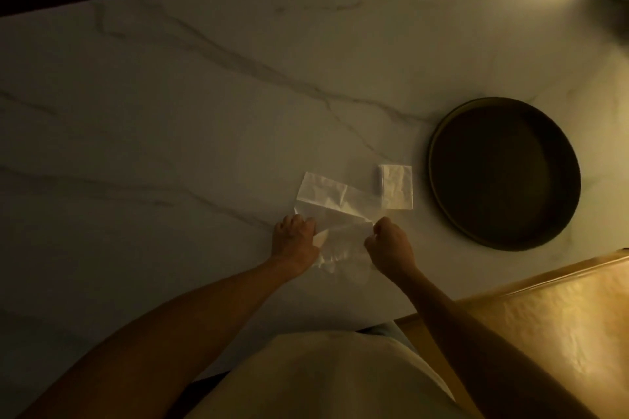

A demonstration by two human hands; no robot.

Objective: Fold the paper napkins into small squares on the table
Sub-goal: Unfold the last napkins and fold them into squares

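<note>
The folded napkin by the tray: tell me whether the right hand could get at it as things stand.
Probably yes. The folded napkin lies on the table just beyond the right hand, with nothing between them. But that hand pinches the open napkin, so it would have to let go first.

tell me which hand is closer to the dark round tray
Right. The right hand pinches the napkin just left of the dark round tray; the left hand holds the napkin's far side, farther away.
</note>
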